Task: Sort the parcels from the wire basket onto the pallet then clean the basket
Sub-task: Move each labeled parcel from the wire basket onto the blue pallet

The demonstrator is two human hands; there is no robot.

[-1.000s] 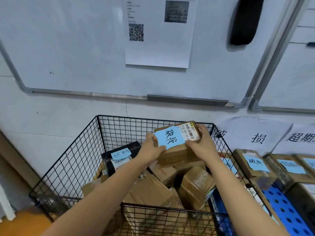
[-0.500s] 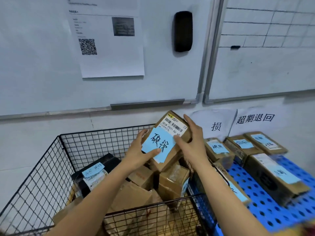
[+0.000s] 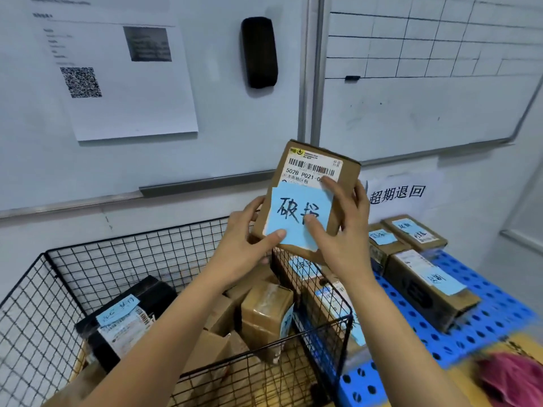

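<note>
aloft, parcel [image 3: 312, 171] between left hand [image 3: 244, 248], right hand [image 3: 340, 239], seemingly over basket [image 3: 117, 259].

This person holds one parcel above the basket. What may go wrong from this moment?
1. The note seems to curl at its lower edge; it may peel off the parcel if the left hand or right hand shifts its grip.
2. Going right to the pallet, the parcel may catch the basket corner.
3. It may land under the sign, whose text differs from the note's.
</note>
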